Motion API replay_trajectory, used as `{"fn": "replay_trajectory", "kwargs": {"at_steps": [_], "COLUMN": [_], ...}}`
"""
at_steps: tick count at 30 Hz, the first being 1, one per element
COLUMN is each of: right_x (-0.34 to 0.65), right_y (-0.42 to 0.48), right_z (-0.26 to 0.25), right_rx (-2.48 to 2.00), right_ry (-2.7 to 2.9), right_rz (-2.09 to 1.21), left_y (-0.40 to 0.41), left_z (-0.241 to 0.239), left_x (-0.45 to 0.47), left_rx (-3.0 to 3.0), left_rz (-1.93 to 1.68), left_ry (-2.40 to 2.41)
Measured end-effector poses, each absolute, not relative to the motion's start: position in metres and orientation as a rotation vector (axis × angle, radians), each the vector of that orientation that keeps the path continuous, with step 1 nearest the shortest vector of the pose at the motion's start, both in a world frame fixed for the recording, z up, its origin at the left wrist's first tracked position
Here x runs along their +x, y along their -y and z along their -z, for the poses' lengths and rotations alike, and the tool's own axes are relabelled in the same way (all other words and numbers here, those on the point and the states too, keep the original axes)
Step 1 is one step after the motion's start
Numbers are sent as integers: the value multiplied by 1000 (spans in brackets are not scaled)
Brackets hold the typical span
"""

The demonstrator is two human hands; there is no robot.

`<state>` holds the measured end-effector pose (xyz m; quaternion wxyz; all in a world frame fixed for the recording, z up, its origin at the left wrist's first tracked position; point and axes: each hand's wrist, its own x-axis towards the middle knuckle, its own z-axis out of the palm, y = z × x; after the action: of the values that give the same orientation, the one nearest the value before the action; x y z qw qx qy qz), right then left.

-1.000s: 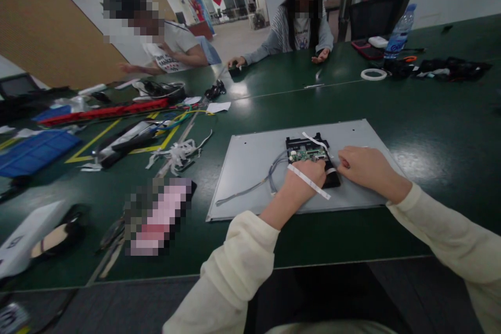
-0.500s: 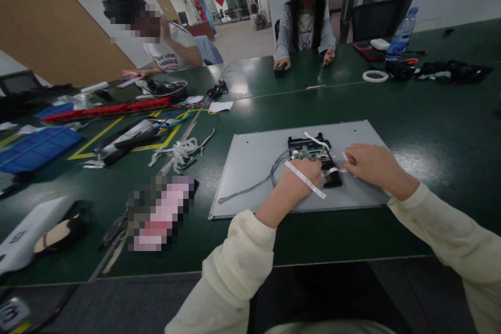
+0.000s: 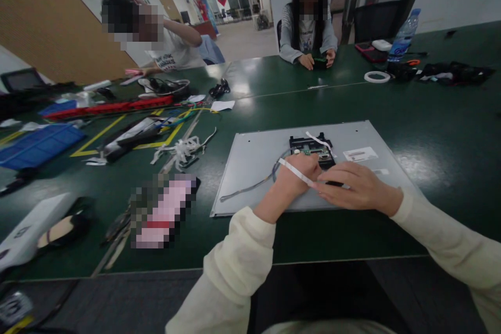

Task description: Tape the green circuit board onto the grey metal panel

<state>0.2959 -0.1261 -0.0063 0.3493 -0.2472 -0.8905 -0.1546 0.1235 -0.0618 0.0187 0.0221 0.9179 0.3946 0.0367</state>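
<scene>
A black plastic frame with a green circuit board (image 3: 310, 142) lies on a light grey flat panel (image 3: 250, 167). My left hand (image 3: 298, 169) is closed at the frame's near side, its fingers curled down on it; the fingertips are hidden. Across the back of that hand lies a strip of white tape (image 3: 294, 170). My right hand (image 3: 354, 183) pinches the strip's lower right end between thumb and fingers. A second white strip (image 3: 318, 139) is stuck on the frame's far part. Grey cable (image 3: 250, 188) runs left from the board over the panel.
Left of the panel lie a tangle of white strips (image 3: 183, 151) and a phone (image 3: 166, 211). Farther left are a blue basket (image 3: 39, 143) and a white device (image 3: 33, 229). A tape roll (image 3: 377, 77) and a water bottle (image 3: 405, 35) stand far right. Two people sit across the table.
My right hand has moved left from the panel's right part to the tape strip on my left hand and now pinches its end. A white label on the panel is uncovered.
</scene>
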Motion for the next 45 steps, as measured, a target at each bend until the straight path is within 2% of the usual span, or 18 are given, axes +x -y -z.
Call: {"fn": "replay_trajectory", "kwargs": {"at_steps": [6, 14, 22, 25, 29, 35, 45], "right_x": [293, 299, 317, 323, 315, 264, 224], "right_y": [124, 125, 114, 105, 88, 70, 69], "right_z": [2, 1, 9, 5, -11, -25, 11], "right_rx": [-602, -662, -892, -954, -903, -917, -981], "right_ry": [2356, 2203, 1996, 1957, 1897, 2057, 2358], "right_rz": [439, 294, 271, 303, 447, 493, 469], "left_y": [62, 58, 36, 30, 33, 40, 38], "left_z": [-16, -11, -22, -24, -15, 0, 4], "left_x": [124, 121, 90, 63, 31, 19, 19], "left_rx": [2859, 2848, 2694, 2590, 2614, 2648, 2595], "left_rz": [-158, -193, -479, -624, -586, -509, -536], "left_ry": [-1181, -1264, -1469, -1413, -1109, -1024, -1016]}}
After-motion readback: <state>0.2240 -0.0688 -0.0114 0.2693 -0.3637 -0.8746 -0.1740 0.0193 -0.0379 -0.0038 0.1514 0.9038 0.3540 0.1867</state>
